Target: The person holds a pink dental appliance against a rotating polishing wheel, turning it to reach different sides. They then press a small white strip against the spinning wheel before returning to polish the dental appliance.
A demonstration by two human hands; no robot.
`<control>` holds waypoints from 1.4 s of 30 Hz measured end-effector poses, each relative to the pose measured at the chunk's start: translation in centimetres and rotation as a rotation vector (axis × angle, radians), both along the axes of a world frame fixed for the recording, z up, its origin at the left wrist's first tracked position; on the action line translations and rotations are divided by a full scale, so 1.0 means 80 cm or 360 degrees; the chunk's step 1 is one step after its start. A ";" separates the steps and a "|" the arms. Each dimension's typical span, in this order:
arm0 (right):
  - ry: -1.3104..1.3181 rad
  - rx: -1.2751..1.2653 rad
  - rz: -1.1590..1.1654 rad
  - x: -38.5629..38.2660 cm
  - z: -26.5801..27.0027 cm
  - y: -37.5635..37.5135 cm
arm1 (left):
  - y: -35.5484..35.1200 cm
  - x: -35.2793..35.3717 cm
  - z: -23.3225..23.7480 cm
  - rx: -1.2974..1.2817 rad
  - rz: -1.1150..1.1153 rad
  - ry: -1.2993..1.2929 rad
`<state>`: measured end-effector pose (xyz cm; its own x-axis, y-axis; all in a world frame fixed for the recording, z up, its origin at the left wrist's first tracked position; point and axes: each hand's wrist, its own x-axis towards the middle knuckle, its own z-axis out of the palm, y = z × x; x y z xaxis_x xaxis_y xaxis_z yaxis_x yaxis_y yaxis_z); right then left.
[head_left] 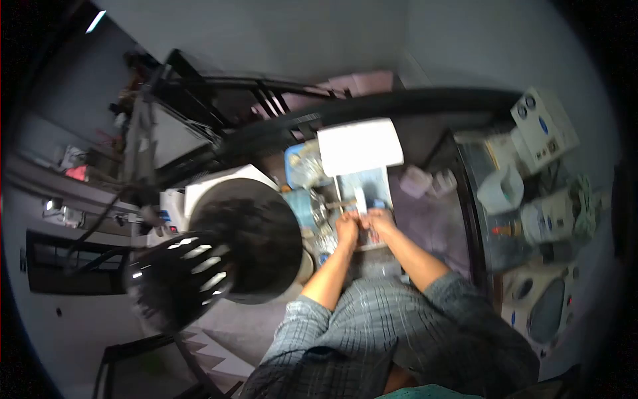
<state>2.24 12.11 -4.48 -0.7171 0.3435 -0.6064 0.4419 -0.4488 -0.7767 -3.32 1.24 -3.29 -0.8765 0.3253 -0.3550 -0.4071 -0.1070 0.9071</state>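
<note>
My left hand (347, 227) and my right hand (379, 223) are close together over the near part of an open white box (389, 191). Fingers are curled in on both hands. A narrow white piece (360, 198) stands up between them, and my right fingers appear closed on its lower end. What my left fingers pinch is too blurred to make out. Behind the hands, the box's white lid (360, 147) is raised and brightly lit. Small bluish items lie inside the box, partly hidden by my hands.
A blue tray (291, 166) with clear items and a glass jar (304, 207) stand left of the box. A large black lamp shade (239, 239) fills the left side. Small clear containers (416, 182) sit to the right. Farther right, a shelf holds a white jug (501, 190).
</note>
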 end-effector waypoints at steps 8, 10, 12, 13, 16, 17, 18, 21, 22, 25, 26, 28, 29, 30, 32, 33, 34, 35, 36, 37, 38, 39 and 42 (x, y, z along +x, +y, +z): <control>0.0148 0.0103 0.0038 -0.012 -0.005 0.006 | 0.011 -0.008 -0.046 -0.0081 0.0069 0.0050; 0.0119 -0.0214 0.0020 -0.012 0.010 0.009 | 0.013 -0.008 -0.047 -0.0023 0.0088 0.0036; 0.0136 -0.0246 0.0048 -0.009 0.008 0.012 | 0.017 -0.006 -0.060 -0.0037 0.0058 -0.0002; 0.0148 -0.0314 0.0091 -0.010 0.008 0.017 | 0.019 -0.002 -0.054 -0.0052 0.0066 -0.0024; 0.0091 -0.0216 0.0064 -0.013 0.006 0.021 | 0.020 0.002 -0.035 0.0122 0.0157 -0.0117; 0.0045 -0.0021 0.0046 -0.012 0.036 0.011 | 0.019 0.001 -0.033 0.0127 0.0165 -0.0121; 0.0011 0.0029 0.0027 -0.014 0.040 0.007 | 0.018 -0.002 -0.032 0.0124 0.0151 -0.0156; 0.0035 -0.0080 -0.0007 -0.013 0.010 0.007 | 0.011 0.002 -0.018 0.0061 0.0053 -0.0078; 0.0092 -0.0235 -0.0019 -0.013 0.004 0.010 | 0.011 0.001 -0.012 0.0069 0.0053 -0.0084; 0.0153 -0.0308 -0.0044 -0.016 -0.013 0.008 | 0.011 0.000 -0.010 0.0097 0.0097 -0.0148; 0.0200 -0.0259 0.0027 -0.017 -0.010 0.006 | 0.008 0.002 0.001 0.0140 0.0090 -0.0153; 0.0196 -0.0180 0.0071 -0.015 -0.009 0.006 | 0.003 0.000 0.010 0.0136 0.0061 -0.0118; 0.0204 -0.0213 0.0061 -0.010 0.004 0.002 | 0.004 -0.001 0.006 0.0092 0.0035 -0.0071; 0.0231 -0.0215 0.0110 -0.009 -0.007 0.007 | 0.004 0.001 0.018 -0.0010 0.0009 -0.0037; 0.0330 -0.0309 0.0054 -0.012 -0.036 0.011 | 0.006 0.005 0.030 -0.0061 -0.0003 -0.0004; 0.0296 -0.0279 0.0080 -0.010 -0.032 0.013 | 0.007 0.005 0.024 -0.0013 0.0016 -0.0003; 0.0285 -0.0251 0.0127 -0.007 -0.022 0.015 | 0.008 0.004 0.015 -0.0007 0.0027 0.0007; 0.0328 -0.0253 0.0071 -0.002 -0.001 0.008 | 0.008 0.003 0.008 -0.0001 0.0042 0.0022; 0.0269 -0.0205 0.0052 -0.002 0.003 0.008 | 0.006 0.002 0.009 0.0058 0.0009 0.0034; 0.0243 -0.0165 0.0072 -0.006 -0.013 0.010 | 0.003 0.003 0.009 0.0114 -0.0019 0.0046; 0.0254 -0.0165 -0.0012 -0.004 -0.002 0.004 | 0.004 0.002 -0.001 0.0074 -0.0010 -0.0009; 0.0212 -0.0242 -0.0078 -0.003 0.011 0.001 | 0.006 -0.002 -0.009 0.0040 0.0002 -0.0053; 0.0178 -0.0240 -0.0101 -0.001 0.026 -0.006 | 0.002 -0.007 -0.017 0.0080 -0.0056 -0.0052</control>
